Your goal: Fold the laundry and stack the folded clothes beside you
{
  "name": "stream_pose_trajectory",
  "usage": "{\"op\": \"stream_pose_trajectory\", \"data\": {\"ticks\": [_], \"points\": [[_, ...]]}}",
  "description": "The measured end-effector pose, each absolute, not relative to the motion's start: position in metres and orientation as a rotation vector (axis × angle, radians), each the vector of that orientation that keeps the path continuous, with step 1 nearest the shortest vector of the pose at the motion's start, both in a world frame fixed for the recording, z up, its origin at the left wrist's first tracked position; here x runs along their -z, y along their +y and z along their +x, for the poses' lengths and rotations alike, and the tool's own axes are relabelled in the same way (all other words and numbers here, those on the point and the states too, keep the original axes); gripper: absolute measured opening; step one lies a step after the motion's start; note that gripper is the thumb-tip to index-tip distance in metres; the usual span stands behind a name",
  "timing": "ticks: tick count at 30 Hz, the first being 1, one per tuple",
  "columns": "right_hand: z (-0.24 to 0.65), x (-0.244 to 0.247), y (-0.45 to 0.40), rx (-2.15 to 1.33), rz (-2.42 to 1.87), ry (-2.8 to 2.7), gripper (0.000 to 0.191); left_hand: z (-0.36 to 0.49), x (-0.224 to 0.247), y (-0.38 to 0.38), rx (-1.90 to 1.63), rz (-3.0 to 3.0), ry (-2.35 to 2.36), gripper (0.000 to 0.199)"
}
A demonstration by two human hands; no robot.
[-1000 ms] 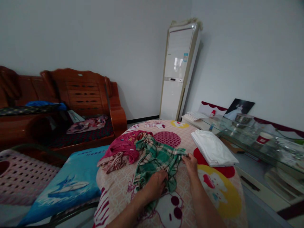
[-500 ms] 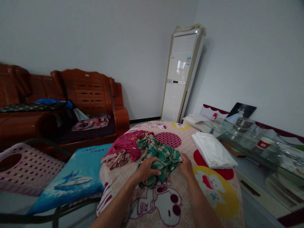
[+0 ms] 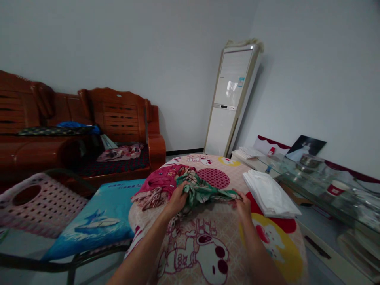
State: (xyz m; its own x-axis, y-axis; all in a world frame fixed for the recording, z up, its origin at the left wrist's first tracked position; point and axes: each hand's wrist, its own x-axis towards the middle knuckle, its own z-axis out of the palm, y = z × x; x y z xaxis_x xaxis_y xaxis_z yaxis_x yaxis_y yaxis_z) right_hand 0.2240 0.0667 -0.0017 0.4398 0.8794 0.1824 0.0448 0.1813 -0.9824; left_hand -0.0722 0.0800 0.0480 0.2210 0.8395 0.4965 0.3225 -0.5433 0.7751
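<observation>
Head view: below the frame's centre, our left grip [image 3: 177,200] and right grip [image 3: 244,204] pinch the green cloth [image 3: 204,194], its long axis stretched left to right between them.

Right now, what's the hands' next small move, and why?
I'd probably have the right hand spread its end of the green plaid cloth flat on the tablecloth: that end looks narrow and creased, while the rest sits bunched at the left hand.

Bare left arm [image 3: 147,247], right arm [image 3: 257,249], both stretched forward, left grip [image 3: 178,200] curled, right grip [image 3: 244,204] pinched, well apart
</observation>
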Motion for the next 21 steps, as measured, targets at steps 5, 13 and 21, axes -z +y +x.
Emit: {"op": "stream_pose_trajectory", "data": {"ticks": [5,13,21], "points": [[0.226,-0.067,0.051,-0.813,-0.922,-0.797,0.031,-0.066,-0.086,0.079,-1.451,1.887,1.021,0.017],[0.270,-0.129,-0.016,-0.847,-0.843,-0.974,0.024,-0.081,-0.152,0.019,-1.019,1.519,0.557,0.025],[0.244,-0.138,0.029,-0.686,-0.994,-0.875,0.034,-0.073,-0.152,0.080,-1.041,2.066,0.794,0.009]]}}
